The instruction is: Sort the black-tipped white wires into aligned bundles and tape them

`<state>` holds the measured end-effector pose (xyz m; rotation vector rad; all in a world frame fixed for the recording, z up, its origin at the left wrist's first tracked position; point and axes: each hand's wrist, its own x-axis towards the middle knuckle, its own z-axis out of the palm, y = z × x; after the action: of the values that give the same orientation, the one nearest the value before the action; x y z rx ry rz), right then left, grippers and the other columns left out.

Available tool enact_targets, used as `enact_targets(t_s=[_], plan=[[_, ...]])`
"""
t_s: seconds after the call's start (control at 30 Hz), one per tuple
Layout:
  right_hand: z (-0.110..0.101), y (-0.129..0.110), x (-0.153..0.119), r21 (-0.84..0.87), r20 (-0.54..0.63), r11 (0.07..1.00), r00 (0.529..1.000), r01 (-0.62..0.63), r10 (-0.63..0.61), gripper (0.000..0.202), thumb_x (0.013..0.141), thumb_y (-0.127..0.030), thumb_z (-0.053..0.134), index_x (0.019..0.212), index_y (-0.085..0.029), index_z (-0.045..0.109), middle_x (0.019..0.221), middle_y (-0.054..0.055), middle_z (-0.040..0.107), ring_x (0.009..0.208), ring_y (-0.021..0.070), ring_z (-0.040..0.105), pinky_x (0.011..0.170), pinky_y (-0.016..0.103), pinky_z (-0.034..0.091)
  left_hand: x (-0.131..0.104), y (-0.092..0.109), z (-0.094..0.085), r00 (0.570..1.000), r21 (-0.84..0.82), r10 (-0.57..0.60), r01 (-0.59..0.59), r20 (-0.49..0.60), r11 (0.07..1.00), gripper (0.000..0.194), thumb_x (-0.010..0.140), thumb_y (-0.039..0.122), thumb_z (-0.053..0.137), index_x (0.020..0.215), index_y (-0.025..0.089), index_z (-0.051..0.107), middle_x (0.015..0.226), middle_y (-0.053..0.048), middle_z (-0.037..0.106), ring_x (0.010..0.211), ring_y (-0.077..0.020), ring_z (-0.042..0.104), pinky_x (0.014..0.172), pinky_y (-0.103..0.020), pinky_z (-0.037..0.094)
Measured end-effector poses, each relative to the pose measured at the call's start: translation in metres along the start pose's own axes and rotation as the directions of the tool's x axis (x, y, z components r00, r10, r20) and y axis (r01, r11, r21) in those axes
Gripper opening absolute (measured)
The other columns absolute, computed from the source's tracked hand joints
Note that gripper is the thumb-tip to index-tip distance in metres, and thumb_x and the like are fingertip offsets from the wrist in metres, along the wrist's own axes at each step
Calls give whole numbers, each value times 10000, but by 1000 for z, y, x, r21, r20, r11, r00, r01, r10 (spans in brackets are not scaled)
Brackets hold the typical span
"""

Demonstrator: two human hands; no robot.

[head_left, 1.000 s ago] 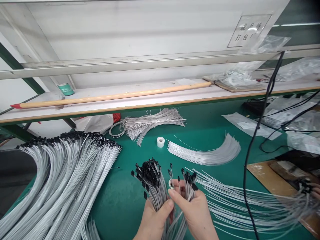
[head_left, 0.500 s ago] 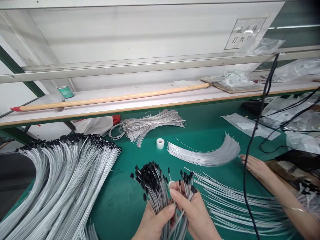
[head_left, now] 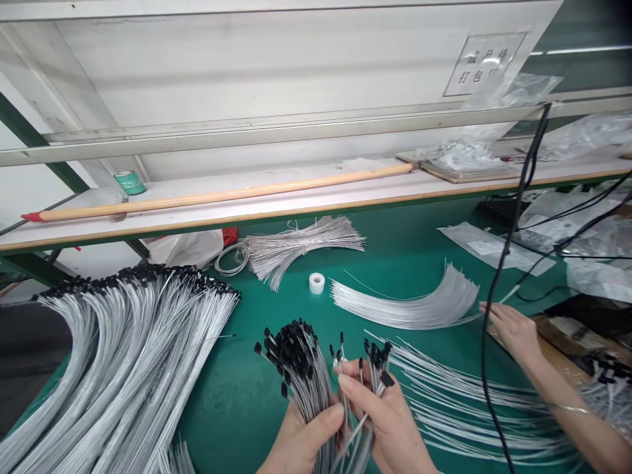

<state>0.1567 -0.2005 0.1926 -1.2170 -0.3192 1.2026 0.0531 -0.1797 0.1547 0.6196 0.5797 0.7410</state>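
Low in the centre, my left hand [head_left: 309, 438] is closed round a thick bundle of grey cables [head_left: 301, 368] with black connector ends pointing up. Just to its right, my right hand [head_left: 385, 415] grips a smaller bunch of cables [head_left: 378, 359], also black-tipped. A few single cables stand between the two bunches, near my right thumb and fingertips. The lower parts of both bunches run together below my hands and out of the frame. A white tape roll [head_left: 316, 283] lies on the green table beyond them.
Large black-tipped cable bundles [head_left: 133, 355] lie at left. Behind are a tied wire bundle [head_left: 306, 243] and a curved wire bundle [head_left: 405, 303]. Another person's hand [head_left: 513, 332] reaches in at right, near loose wires [head_left: 464, 395] and a hanging black cord [head_left: 488, 316]. A shelf [head_left: 247, 210] spans the back.
My right hand and its smaller bunch have shifted slightly right, widening the gap between the bunches. The other person's hand has moved right, with a thin wire at its fingers.
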Motion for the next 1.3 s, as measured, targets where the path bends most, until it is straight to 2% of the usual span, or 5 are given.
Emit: enact_targets(t_s=[0.4, 0.53, 0.77, 0.87, 1.3], plan=[[3, 0, -3, 44, 2, 999, 1000, 23, -23, 259, 548, -322, 743, 627, -170, 548, 436, -50, 468, 380, 78, 403, 375, 190, 329, -3, 4, 2, 996, 90, -32, 40, -87, 995, 202, 643, 307, 687, 736, 133, 645, 650, -44, 622, 628, -160, 554, 655, -293, 412], [1, 1, 0, -34, 27, 992, 992, 122, -121, 294, 567, -366, 727, 591, -164, 513, 503, -38, 453, 473, 101, 438, 456, 219, 383, -3, 6, 5, 995, 74, -12, 19, -102, 997, 238, 636, 337, 690, 759, 141, 635, 782, -73, 644, 752, -196, 565, 738, -325, 411], [3, 0, 0, -91, 129, 994, 990, 68, -56, 296, 600, -404, 700, 657, -180, 516, 471, -51, 447, 409, 114, 454, 386, 234, 396, 0, 1, -2, 982, 189, -40, 75, -186, 979, 337, 643, 453, 654, 595, 128, 575, 524, -7, 516, 503, -113, 480, 491, -238, 378], [4, -1, 1, -103, 112, 994, 993, 47, -35, 420, 503, -344, 769, 831, -176, 568, 459, -85, 434, 370, 111, 454, 369, 239, 409, 2, -3, -5, 989, 162, -26, 50, -145, 986, 341, 635, 452, 663, 601, 125, 573, 472, 5, 493, 461, -98, 460, 480, -232, 365], [4, -1, 1, -47, 85, 998, 995, -48, 51, 294, 512, -366, 748, 594, -158, 558, 379, -51, 462, 296, 85, 391, 285, 203, 340, 1, 1, -2, 1000, 164, 12, -12, -1, 986, 241, 650, 366, 674, 683, 131, 631, 538, -4, 547, 521, -104, 486, 540, -236, 371]])
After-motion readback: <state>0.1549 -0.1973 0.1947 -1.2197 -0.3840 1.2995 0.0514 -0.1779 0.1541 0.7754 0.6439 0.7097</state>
